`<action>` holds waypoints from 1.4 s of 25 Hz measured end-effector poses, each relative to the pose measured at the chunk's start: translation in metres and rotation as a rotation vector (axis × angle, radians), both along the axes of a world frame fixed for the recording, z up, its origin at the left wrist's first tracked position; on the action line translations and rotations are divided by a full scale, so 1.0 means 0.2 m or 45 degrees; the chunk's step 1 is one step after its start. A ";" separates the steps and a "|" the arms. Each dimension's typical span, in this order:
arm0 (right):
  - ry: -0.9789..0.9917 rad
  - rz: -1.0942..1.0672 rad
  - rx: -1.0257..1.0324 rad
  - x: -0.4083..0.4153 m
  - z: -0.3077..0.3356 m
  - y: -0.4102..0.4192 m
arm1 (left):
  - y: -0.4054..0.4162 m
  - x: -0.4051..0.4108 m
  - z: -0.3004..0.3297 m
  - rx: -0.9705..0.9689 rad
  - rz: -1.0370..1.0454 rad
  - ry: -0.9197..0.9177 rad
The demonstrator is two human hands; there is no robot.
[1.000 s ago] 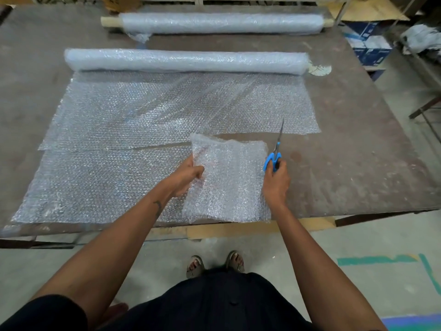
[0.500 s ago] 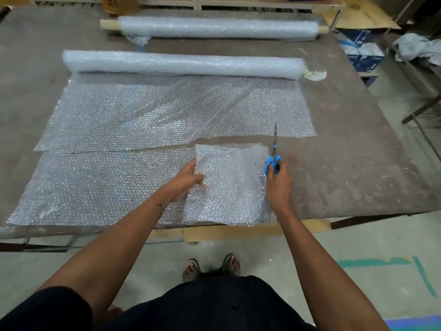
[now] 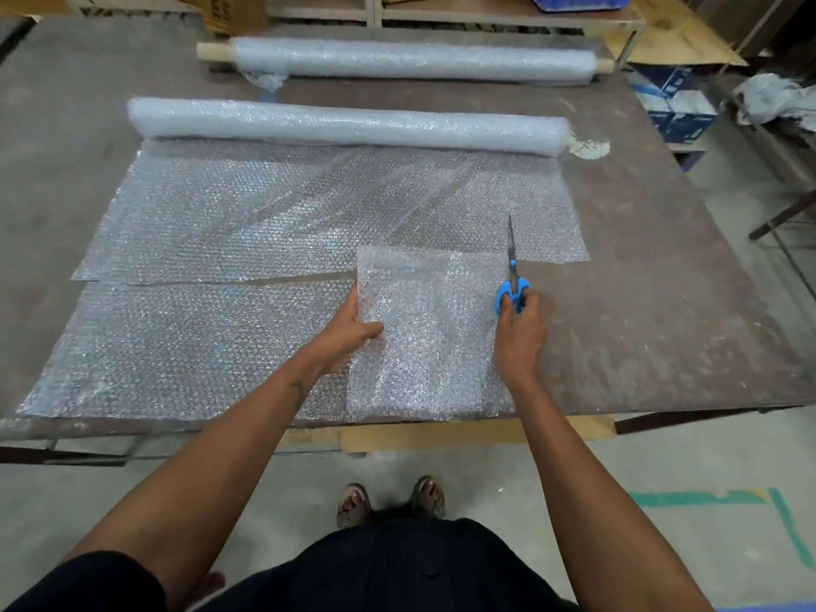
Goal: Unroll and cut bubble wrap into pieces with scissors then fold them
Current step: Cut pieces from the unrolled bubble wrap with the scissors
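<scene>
- Your left hand (image 3: 353,333) pinches the left edge of the folded piece (image 3: 430,333), thumb on top and fingers tucked beneath; your right hand (image 3: 519,329) grips the blue-handled scissors (image 3: 511,276) just off the piece's right edge, blades together and pointing away from you.
- The folded piece lies on the right end of the cut strip (image 3: 190,346), at the near edge of the table (image 3: 662,302).
- To finish this fold well, square the top layer's edges over the lower one and flatten the crease with your palm; the springy wrap will likely lift again.
- Consider putting the scissors down to the right of the folded piece, so both hands can press.
- Beyond the folded piece, the unrolled sheet (image 3: 309,214) runs back to the roll (image 3: 344,125); a second roll (image 3: 410,59) lies farther back.
- Cardboard boxes (image 3: 675,103) sit on the floor far right of the folded piece; their contents can't be seen.
</scene>
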State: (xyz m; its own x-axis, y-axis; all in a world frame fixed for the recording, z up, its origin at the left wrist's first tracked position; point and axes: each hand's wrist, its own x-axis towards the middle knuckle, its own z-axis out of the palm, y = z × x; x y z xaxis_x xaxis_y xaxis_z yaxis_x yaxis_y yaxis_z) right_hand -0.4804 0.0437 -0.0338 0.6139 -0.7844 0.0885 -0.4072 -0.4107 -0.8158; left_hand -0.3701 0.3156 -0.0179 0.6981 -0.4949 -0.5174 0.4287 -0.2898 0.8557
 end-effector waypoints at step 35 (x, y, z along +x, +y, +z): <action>0.414 0.595 -0.357 -0.02 -0.23 0.35 | -0.15 0.15 -0.16 1.269 -0.959 -1.335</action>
State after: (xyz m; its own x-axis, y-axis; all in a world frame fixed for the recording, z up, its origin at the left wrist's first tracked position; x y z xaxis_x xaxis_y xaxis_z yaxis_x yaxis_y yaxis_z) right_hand -0.4851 0.1131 -0.0804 0.9161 -0.4010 0.0030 -0.3420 -0.7851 -0.5163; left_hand -0.3393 0.2850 -0.0504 0.6991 -0.6469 -0.3047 -0.6741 -0.7384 0.0210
